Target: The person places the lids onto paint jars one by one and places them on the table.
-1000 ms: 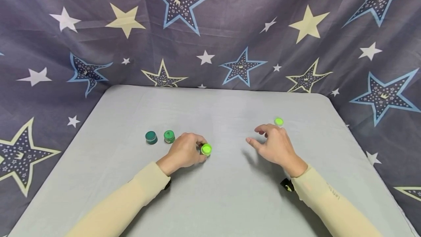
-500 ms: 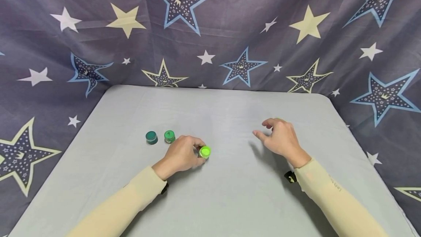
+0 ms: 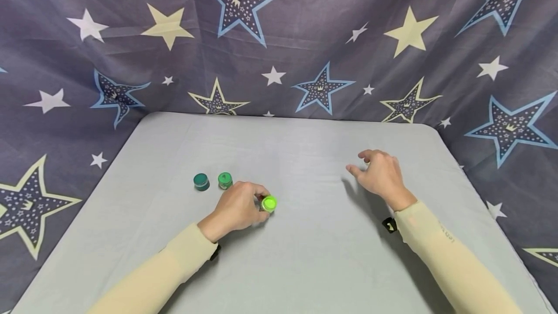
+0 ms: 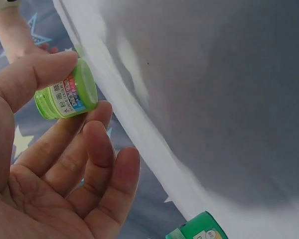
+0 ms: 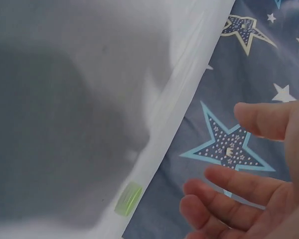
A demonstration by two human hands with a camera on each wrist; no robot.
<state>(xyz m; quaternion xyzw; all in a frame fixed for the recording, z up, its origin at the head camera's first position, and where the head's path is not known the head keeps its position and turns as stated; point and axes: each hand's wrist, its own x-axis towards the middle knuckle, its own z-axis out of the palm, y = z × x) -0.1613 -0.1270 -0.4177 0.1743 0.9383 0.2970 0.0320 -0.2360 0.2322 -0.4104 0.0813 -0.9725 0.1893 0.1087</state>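
Between thumb and fingertips my left hand pinches a small lime-green paint jar, its open top facing up in the head view. The left wrist view shows a printed gouache label on the side of this paint jar. My right hand is over the right side of the table, thumb and fingers spread apart, holding nothing. A lime-green lid lies on the table near it in the right wrist view; in the head view the hand hides it.
Left of my left hand stand a green paint jar and a teal paint jar, side by side. A grey cloth covers the table. Behind it hangs a dark curtain printed with stars.
My left hand has drawn slightly left and toward me with the lime-green paint jar. My right hand has moved right and away from me, covering the lid in the head view.
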